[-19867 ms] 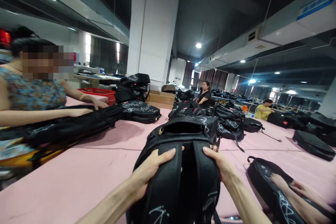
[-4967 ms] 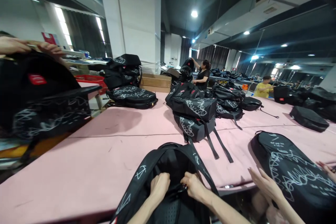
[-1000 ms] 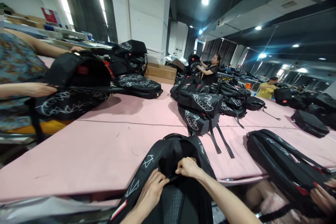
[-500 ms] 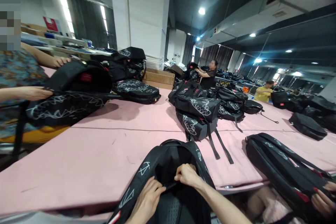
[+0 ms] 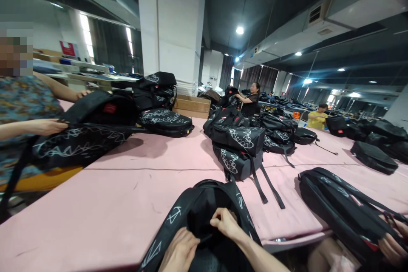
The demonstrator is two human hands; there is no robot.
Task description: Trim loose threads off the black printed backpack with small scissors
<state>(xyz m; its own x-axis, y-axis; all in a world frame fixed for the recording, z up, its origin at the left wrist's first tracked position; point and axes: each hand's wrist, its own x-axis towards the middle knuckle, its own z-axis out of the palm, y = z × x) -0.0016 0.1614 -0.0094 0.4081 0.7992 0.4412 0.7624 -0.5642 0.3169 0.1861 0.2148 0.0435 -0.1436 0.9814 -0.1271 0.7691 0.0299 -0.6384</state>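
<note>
Black backpack (image 5: 204, 216) with white line drawings lies at the near edge of the pink table (image 5: 105, 204), its mouth open toward the wearer. Both hands are in the opening. Right hand (image 5: 225, 223) is closed, pinching a fold of the black lining or zip edge at the mouth; which of the two cannot be told. Left hand (image 5: 180, 250) sits just below it, fingers curled onto the same inner edge, apparently gripping, though the fingertips are hidden.

Just beyond the backpack, a stack of two printed black bags (image 5: 239, 146), straps trailing toward the table's near edge. To the right, another black backpack (image 5: 344, 210) lies at the table edge, held by a co-worker's hands (image 5: 390, 246). To the left, a person in a patterned top holds a black bag (image 5: 83, 136) with both hands. Further bags are heaped behind, near a white pillar (image 5: 172, 25) and a cardboard box (image 5: 193, 106).
</note>
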